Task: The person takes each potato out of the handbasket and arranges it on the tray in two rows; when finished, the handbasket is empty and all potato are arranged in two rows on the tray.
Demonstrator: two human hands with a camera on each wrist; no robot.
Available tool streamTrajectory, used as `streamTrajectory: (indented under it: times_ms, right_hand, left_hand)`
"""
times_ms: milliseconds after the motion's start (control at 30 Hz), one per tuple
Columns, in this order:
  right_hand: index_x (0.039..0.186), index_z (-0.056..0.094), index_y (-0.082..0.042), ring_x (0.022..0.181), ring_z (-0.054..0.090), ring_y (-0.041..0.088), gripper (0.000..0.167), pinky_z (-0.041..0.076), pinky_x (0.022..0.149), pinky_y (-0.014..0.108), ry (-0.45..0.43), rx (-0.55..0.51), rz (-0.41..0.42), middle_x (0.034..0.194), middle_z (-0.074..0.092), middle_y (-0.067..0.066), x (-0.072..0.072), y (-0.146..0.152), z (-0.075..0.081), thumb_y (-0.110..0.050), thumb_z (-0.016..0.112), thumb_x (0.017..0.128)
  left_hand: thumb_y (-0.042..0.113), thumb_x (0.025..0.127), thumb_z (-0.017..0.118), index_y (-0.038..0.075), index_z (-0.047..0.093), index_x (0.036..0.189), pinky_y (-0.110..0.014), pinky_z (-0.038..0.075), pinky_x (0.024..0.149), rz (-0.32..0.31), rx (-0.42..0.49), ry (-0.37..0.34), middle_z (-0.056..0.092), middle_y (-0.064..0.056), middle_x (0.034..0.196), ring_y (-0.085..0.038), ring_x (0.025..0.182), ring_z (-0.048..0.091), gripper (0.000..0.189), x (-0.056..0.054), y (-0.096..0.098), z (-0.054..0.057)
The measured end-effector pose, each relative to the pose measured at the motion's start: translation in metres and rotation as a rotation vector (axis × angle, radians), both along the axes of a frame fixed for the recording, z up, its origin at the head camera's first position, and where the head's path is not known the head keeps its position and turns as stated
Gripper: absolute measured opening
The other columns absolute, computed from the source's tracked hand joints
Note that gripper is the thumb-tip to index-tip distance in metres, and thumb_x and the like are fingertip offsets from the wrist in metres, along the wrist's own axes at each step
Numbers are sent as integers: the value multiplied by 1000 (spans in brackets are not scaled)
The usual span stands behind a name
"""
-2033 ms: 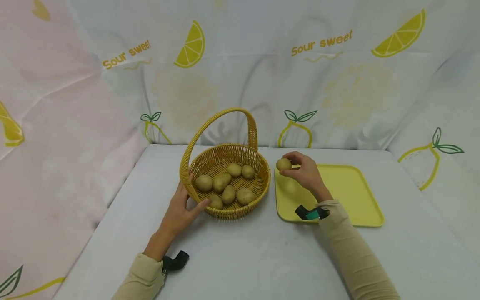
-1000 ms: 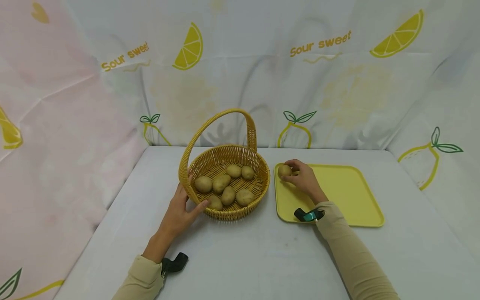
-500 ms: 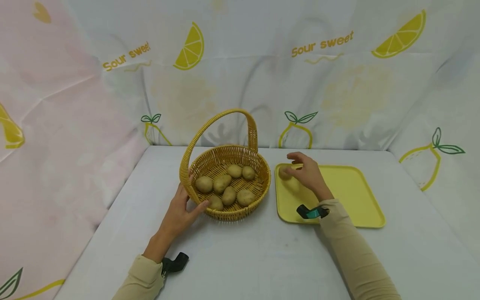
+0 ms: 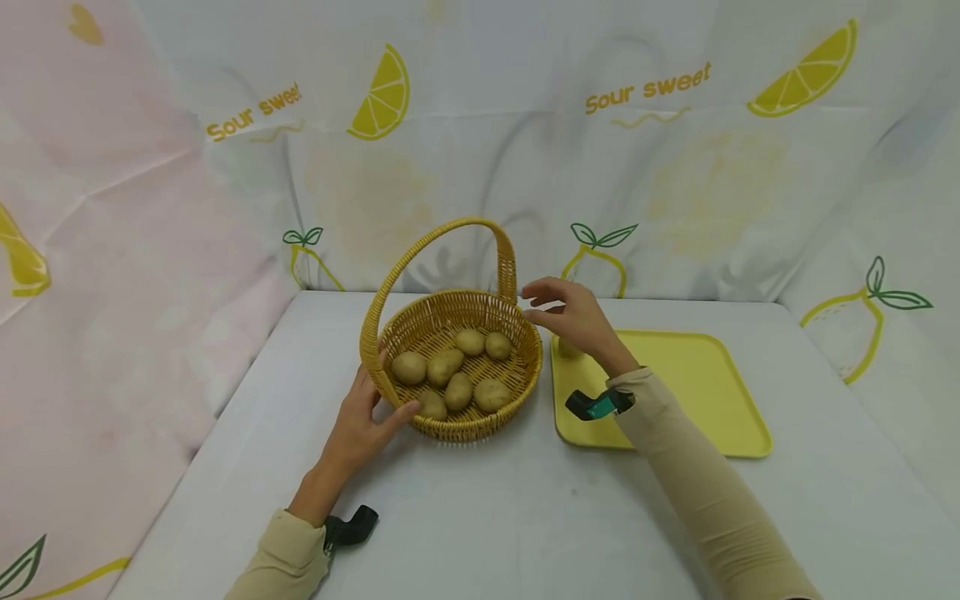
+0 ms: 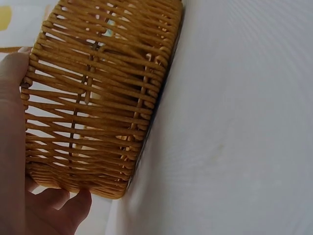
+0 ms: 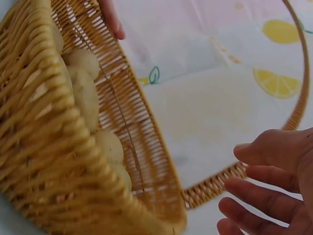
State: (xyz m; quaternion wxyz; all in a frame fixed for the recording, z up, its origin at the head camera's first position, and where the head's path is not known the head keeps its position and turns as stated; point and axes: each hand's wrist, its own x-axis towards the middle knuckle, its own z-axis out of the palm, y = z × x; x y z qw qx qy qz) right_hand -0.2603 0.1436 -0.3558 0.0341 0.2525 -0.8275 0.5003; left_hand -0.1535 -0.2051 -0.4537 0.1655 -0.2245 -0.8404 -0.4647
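Observation:
A round wicker basket [image 4: 467,431] with a tall arched handle stands left of centre, with several potatoes [image 4: 446,367] on its bottom. My left hand [image 4: 362,427] grips the basket's left side, thumb over the rim and fingers around the outer wall; in the left wrist view the fingertips [image 5: 78,203] lie against the weave. My right hand [image 4: 579,318] holds nothing and hovers by the basket's right rim, thumb and fingers apart. Behind its wrist, one potato [image 4: 567,348] sits in the far left corner of the yellow tray [image 4: 697,400], partly hidden.
A white cloth covers the table [image 4: 480,517]. Behind it hangs a backdrop [image 4: 480,167] printed with lemons and lettering. The basket's handle [image 4: 420,250] arches high over its opening, close to the right hand. A narrow gap separates basket and tray.
My right hand has set the potato down in the tray's far left corner, let go of it and moved left to the basket's rim. My left hand keeps its grip on the basket.

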Motion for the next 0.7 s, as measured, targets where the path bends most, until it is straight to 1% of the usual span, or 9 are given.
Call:
streamTrajectory:
  times_ms: [100,200,367,533,600,700]
  right_hand:
    - [130,68,2,112,66,30,34,56,94,44,-6,18,43,125,69,17,-7,-15,2,-10,73,98]
    - [130,68,2,111,66,28,35,55,93,44,-19,38,78,125,70,16,-13,-29,3,-10,72,98]
    - [129,69,2,110,65,28,33,53,96,46,-47,63,131,124,69,14,-23,-48,3,-9,72,98]
    - [127,70,2,111,65,27,31,52,97,43,-79,104,156,122,70,13,-31,-64,-1,-8,71,98]
    - [127,70,4,112,65,27,30,52,98,41,-96,123,168,122,70,13,-35,-70,-4,-5,71,98]
    - [128,68,7,115,64,28,30,51,99,39,-124,151,192,124,69,17,-40,-77,-9,1,68,98]
  left_hand:
    - [10,93,80,0,23,164,-62,38,110,-9,25,-16,13,-14,172,-37,152,24,92,-1,0,0]
    - [10,93,80,0,21,165,-62,38,110,-10,28,-29,12,-14,172,-36,153,24,93,-1,0,1]
    - [11,93,81,0,22,164,-63,38,110,-11,26,-25,18,-17,170,-38,151,27,93,-1,0,0]
    - [11,93,80,1,25,164,-63,39,110,-16,24,-13,25,-21,166,-40,149,30,91,-2,0,0]
    - [11,93,80,1,26,164,-63,39,110,-16,21,-9,26,-21,165,-40,149,30,90,-2,0,1]
    - [11,93,80,1,25,164,-63,39,110,-16,21,-3,26,-21,165,-39,149,31,90,-3,-1,0]
